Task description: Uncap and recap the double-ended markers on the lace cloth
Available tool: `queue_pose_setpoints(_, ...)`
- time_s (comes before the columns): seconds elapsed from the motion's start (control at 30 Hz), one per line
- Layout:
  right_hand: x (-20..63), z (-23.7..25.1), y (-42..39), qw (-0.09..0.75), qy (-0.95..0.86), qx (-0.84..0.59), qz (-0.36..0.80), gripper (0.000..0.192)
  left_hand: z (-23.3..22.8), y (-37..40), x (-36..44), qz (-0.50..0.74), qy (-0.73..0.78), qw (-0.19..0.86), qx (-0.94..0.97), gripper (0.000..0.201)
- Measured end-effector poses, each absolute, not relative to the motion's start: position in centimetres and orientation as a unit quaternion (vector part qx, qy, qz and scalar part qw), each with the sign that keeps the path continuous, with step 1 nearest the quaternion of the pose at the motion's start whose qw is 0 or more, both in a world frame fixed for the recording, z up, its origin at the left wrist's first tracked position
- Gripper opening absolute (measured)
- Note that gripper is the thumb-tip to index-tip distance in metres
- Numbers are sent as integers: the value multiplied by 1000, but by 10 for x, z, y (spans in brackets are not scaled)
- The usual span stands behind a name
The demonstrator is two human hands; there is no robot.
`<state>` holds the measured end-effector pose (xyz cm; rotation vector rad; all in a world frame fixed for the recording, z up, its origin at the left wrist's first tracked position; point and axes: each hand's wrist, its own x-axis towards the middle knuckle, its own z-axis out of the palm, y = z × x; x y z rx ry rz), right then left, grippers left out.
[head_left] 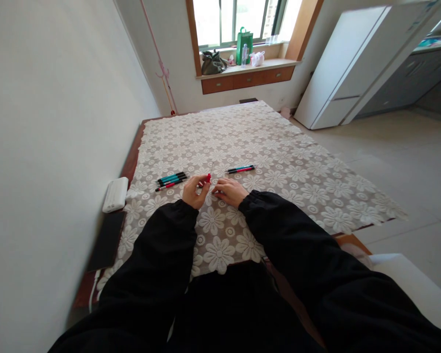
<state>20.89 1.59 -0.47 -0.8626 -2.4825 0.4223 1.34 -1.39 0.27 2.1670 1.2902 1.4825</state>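
Daylight pours in from the window far beyond the hands, and its panes are blown out to plain white with no detail behind them. The room is evenly bright; the wall to the left of the hands reads as a flat pale grey. Shadows are soft and faint, only a slight darkening under the hands on the lace cloth. The black sleeves nearer than the hands lose nearly all fold detail. Wide-angle distortion is strong: the white cabinet far right of the hands leans and stretches, and the wall lines bow. Focus is fair at centre, softer toward the corners
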Motion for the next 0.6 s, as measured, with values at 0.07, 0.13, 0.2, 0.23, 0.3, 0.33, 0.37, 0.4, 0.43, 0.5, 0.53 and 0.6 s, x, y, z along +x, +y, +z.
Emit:
queue_pose_setpoints(0.07, 208, -3, 15, 238, -906, -312, 157, 7, 1, -14, 13, 491, 435, 105, 747, 23)
queue_pose_setpoints(0.13, 208, -2, 14, 252, -900, -313, 169, 8, 1, -14, 12, 484, 430, 104, 755, 24)
queue_pose_setpoints(0.2, 210, 0, 15, 289, -875, -334, 200, 9, 2, -15, 12, 481, 429, 105, 757, 23)
queue_pose_setpoints(0.23, 211, 1, 17, 318, -851, -351, 224, 9, 3, -15, 12, 481, 429, 106, 757, 22)
queue_pose_setpoints(0.3, 213, 3, 21, 395, -787, -376, 289, 11, 4, -15, 12, 476, 429, 107, 760, 21)
queue_pose_setpoints(0.33, 215, 4, 23, 434, -750, -377, 327, 13, 4, -15, 12, 472, 428, 107, 763, 21)
queue_pose_setpoints(0.37, 216, 5, 26, 469, -714, -370, 365, 15, 4, -15, 12, 467, 426, 109, 767, 20)
queue_pose_setpoints(0.4, 218, 7, 29, 497, -680, -360, 401, 18, 3, -15, 12, 462, 425, 112, 770, 19)
queue_pose_setpoints(0.43, 219, 8, 31, 519, -649, -349, 433, 21, 3, -15, 12, 458, 423, 114, 774, 19)
queue_pose_setpoints(0.5, 221, 11, 34, 554, -594, -333, 478, 27, 2, -14, 12, 449, 420, 116, 780, 19)
queue_pose_setpoints(0.53, 221, 12, 35, 569, -569, -329, 495, 30, 2, -14, 12, 444, 420, 115, 783, 19)
queue_pose_setpoints(0.6, 221, 13, 35, 590, -528, -320, 520, 34, 1, -13, 12, 436, 422, 110, 787, 19)
